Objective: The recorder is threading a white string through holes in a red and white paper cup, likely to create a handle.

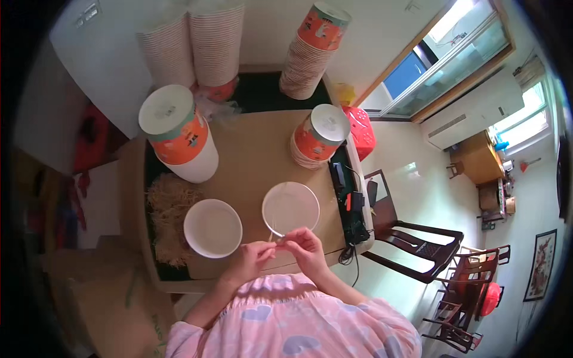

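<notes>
My left hand (255,258) and my right hand (303,247) meet close to the table's near edge, both closed in a pinch. Between their fingertips is a thin tan cord (271,234), with a strand sticking up. Just beyond them a round white paper tub (290,207) touches or nearly touches my right fingers. Left of it stands another white paper tub (213,228), its open mouth facing up. A tangled heap of tan cords (170,209) lies at the table's left edge. My fingers hide the ends of the held cord.
Upside-down orange-and-white tubs stand in stacks at the left (179,140) and right (318,134). Taller stacks of paper tubs (218,45) line the back wall. Black devices and cables (352,203) lie along the right edge. A dark wooden chair (418,247) stands beyond; cardboard boxes (113,298) sit lower left.
</notes>
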`<state>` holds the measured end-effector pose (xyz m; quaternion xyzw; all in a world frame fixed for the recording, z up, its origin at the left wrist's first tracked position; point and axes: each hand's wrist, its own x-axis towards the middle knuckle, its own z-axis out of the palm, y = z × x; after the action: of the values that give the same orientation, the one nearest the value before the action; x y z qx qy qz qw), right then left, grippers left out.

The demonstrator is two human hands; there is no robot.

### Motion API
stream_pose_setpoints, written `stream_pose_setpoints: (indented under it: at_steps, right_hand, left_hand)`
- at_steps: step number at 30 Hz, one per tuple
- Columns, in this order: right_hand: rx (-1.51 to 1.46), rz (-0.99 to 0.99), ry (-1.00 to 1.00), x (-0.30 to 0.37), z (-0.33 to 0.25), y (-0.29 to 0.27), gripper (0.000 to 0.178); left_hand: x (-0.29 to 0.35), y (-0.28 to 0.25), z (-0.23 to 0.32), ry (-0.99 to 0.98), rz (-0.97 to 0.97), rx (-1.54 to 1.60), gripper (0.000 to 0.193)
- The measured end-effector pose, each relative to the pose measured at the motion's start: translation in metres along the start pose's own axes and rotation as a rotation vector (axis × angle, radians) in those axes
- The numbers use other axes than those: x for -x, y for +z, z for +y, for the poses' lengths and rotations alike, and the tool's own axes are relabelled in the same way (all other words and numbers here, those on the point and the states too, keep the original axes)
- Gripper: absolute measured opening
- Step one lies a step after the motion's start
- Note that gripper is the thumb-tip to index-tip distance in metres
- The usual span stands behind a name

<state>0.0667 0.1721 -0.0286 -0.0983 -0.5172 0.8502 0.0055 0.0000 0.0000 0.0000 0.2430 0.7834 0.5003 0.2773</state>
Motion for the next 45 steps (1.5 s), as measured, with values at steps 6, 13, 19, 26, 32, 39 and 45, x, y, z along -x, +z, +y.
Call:
stream_pose_setpoints:
  at_steps: [6,13,19,26,32,39,45]
  right_hand:
    - [0.078,-0.223,0.376,0.026,-0.02,-0.05,0.022]
    - [0.031,-0.265,0.393,0.03,0.004,-0.073,0.01]
    - [-0.028,-0.275,0.438,0.017,-0.003,-0.065,0.014]
    - [-0.102,-0.217,0.34,0.016,0.013,-0.037,0.007]
    - [-0.061,-0.197,0.375,0.018,0.012,-0.024,0.018]
    - [0.014,-0.131,0.357,0.03,0.008,-0.034,0.03]
    - [-0.006,-0.163,0.416,0.043,0.012,-0.038,0.024]
  left_hand:
    - [0.024,-0.014,0.107,0.5,0.471,-0.039,0.024]
    - [0.003,0.002,0.22,0.958,0.4,0.313,0.025]
    - [-0.001,-0.012,0.23,0.919,0.24,0.37,0.022]
    - [0.007,-0.044,0.214,1.115,-0.003,0.067,0.019]
    - [0.051,-0.041,0.198,0.954,0.288,0.156,0.018]
    - [0.045,-0.041,0.211,1.023,0.088,0.132,0.026]
    - [0.057,-0.021,0.203,1.007,0.428,0.175,0.013]
